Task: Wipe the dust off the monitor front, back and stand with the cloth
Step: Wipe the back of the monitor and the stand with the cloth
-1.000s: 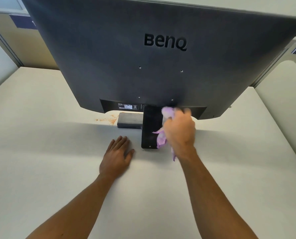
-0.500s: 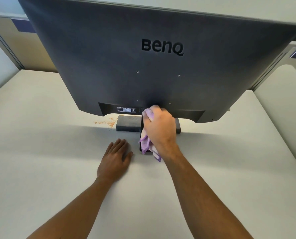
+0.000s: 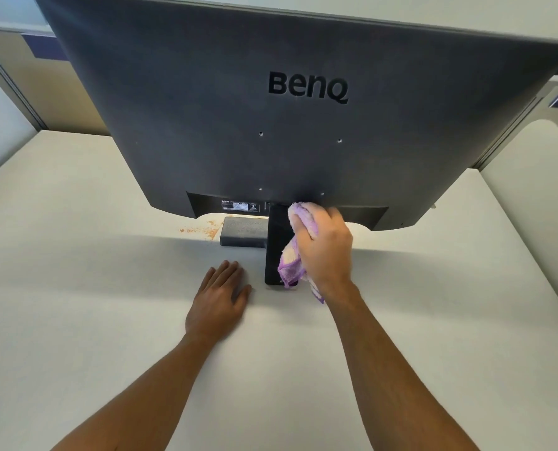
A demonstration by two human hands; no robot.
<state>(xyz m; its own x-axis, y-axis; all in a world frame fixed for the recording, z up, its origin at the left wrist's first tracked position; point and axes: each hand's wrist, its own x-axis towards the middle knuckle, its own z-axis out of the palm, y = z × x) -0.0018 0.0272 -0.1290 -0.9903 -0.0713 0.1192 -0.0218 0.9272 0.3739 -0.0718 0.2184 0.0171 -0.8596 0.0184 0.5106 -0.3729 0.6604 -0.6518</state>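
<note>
Rear view of the monitor (image 3: 238, 131), standing upright on the pale tabletop (image 3: 75, 288) with its matte, dark grey back panel facing the viewer; raised "BenQ" lettering and four small screw holes mark the panel. The fluffy purple-and-cream cloth (image 3: 295, 245) lies bunched against the right side of the glossy black stand column (image 3: 276, 242), its upper fold reaching the lower edge of the panel. Compared with half a second earlier, the right hand (image 3: 328, 252) and cloth have shifted rightward off the face of the column, exposing more of it. The right hand's fingers (image 3: 316, 219) are curled over the cloth and grip it, so most of the fabric sits under and to the left of the palm, with a loose corner hanging near the wrist. The left hand (image 3: 219, 304) remains flat on the tabletop, palm down, fingers extended and relaxed, just left of the stand's foot. A rectangular grey base block (image 3: 241, 232) lies behind the column; orange specks (image 3: 202, 230) stain the tabletop beside it.
</note>
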